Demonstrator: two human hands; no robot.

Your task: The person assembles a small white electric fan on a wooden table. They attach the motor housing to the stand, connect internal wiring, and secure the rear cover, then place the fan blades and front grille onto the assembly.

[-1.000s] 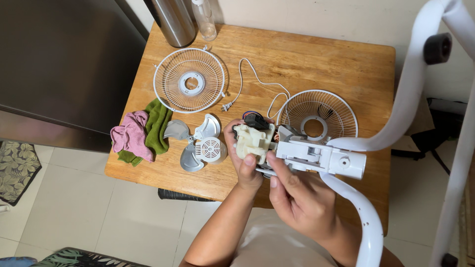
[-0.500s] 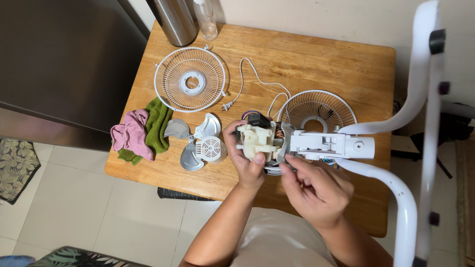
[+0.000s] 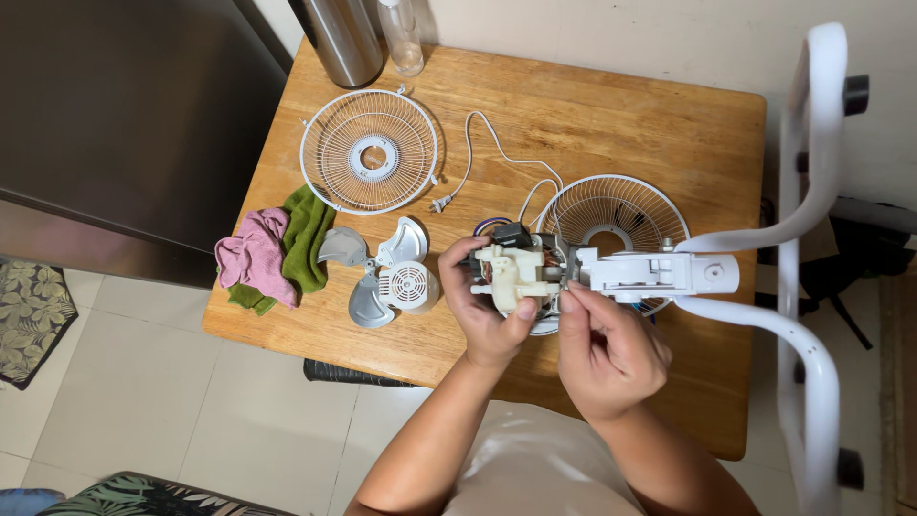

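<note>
Head view shows the fan motor unit (image 3: 514, 272), a cream plastic block with copper windings and coloured wires, held in the air above the front part of the wooden desk (image 3: 611, 105). The left hand (image 3: 482, 301) holds it from the left side, with the fingers curled around the back and the thumb pressed on the cream housing. The right hand (image 3: 604, 349) is just beside, and its fingers (image 3: 571, 298) are pinched narrow at the joint where the motor unit meets the white fan neck (image 3: 659, 273). What is between these fingertips is too small to tell. The fan neck continues to the right into a curved white tube stand (image 3: 807, 210), which reaches past the desk edge.

Behind the motor unit, a white wire grille (image 3: 613, 212) lies flat on the desk, partly hidden. A thin white power cord (image 3: 482, 153) runs from there in loops, ending in a plug. To the left of the left hand lies a grey three-blade fan blade (image 3: 377, 272), with a round white vented cap (image 3: 408, 287) touching it. Further left, a pink cloth (image 3: 250, 258) lies on a green cloth (image 3: 308, 239) at the desk edge. A second white grille (image 3: 370, 153) lies near the back. At the back edge stand a steel cylinder flask (image 3: 342, 38) and a clear bottle (image 3: 401, 38), side by side.
</note>
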